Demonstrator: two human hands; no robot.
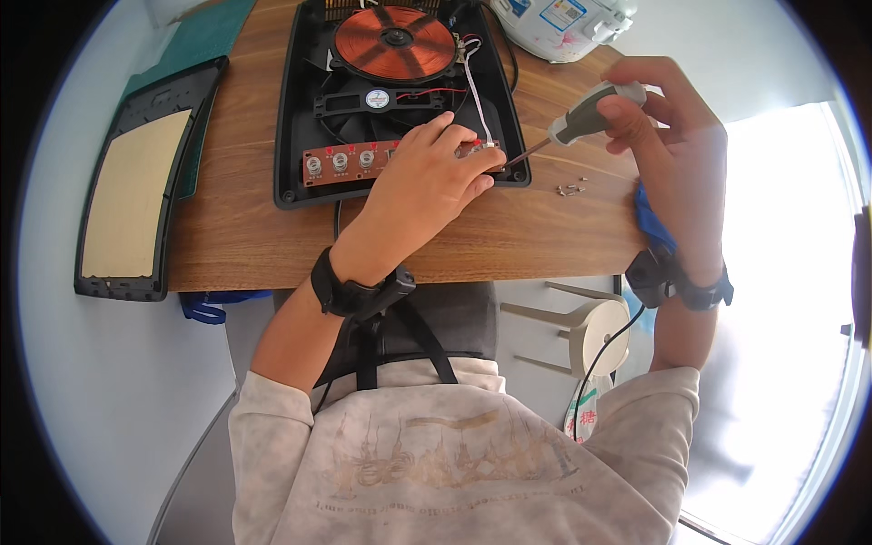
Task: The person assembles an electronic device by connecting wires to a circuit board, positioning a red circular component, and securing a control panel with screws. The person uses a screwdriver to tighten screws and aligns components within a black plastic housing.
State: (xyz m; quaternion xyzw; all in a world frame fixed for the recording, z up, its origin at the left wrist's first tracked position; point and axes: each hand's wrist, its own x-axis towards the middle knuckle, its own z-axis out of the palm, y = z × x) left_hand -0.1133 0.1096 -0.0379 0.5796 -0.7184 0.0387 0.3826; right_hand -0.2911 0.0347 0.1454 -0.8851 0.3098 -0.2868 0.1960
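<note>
An opened induction cooker base [284,136], a black tray with a copper coil [363,45] at its far end, lies on the table. A reddish-brown circuit board [320,178] runs along its near side. My left hand [422,173] is bent over the board's right part, fingers closed on it near the tray's near right corner. What its fingertips touch is partly hidden. In my right hand [668,123] is a grey-and-white screwdriver [581,118], gripped by the handle. Its shaft slants down to the left, the tip at that corner beside my left fingers.
Several small screws [570,189] lie on the wooden table [436,245] right of the tray. A black-framed cover panel [136,195] rests at the left, over a green mat [200,41]. A white appliance [563,27] stands at the back. Below is a beige stool [599,336].
</note>
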